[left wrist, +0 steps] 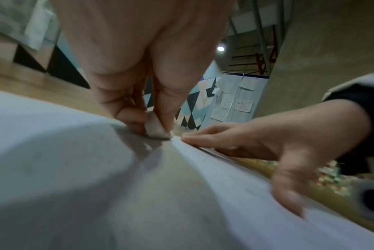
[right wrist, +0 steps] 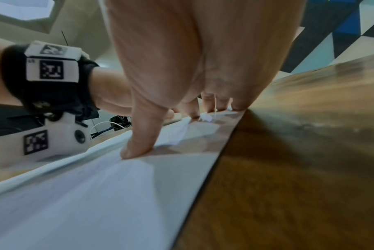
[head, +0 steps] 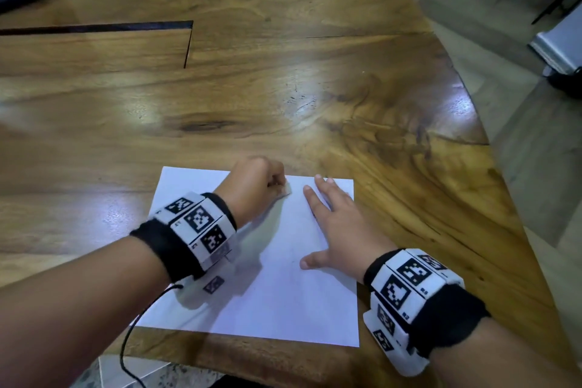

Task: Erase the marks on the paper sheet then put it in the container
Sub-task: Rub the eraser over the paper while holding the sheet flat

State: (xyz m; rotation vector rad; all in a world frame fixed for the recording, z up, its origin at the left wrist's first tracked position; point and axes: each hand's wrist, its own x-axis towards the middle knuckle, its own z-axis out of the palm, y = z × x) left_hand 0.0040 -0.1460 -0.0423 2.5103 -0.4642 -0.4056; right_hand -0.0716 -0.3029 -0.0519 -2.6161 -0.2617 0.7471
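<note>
I have a white paper sheet (head: 277,293) lying flat on the wooden table (head: 283,88), close to its near edge and toward its right-hand side, with the sheet's near edge almost at the table's own edge. My left hand (head: 252,186) is curled over the far edge of the sheet, fingers and thumb pinching a small pale eraser (left wrist: 157,129); the left wrist view shows the eraser's lower end pressed down onto the paper, with the fingertips closed tight around its upper part. My right hand (head: 333,230) lies spread on the right half of the sheet, fingers straight and fanned, holding nothing. The thumb (right wrist: 139,143) presses onto the paper toward the sheet's middle, while the longer fingers reach to the sheet's far right corner. In the head view the eraser sits just beside the right index fingertip, apart from it by a narrow strip of bare paper.

The paper's surface looks nearly blank from above; only a faint grey trace near its middle can be made out, too dim for me to read as a mark or a shadow. Both wrists carry black bands with white blocks bearing square black-and-white patterns (head: 201,220). A thin black cord (head: 135,324) runs from the left wrist band down past the table's near edge.
</note>
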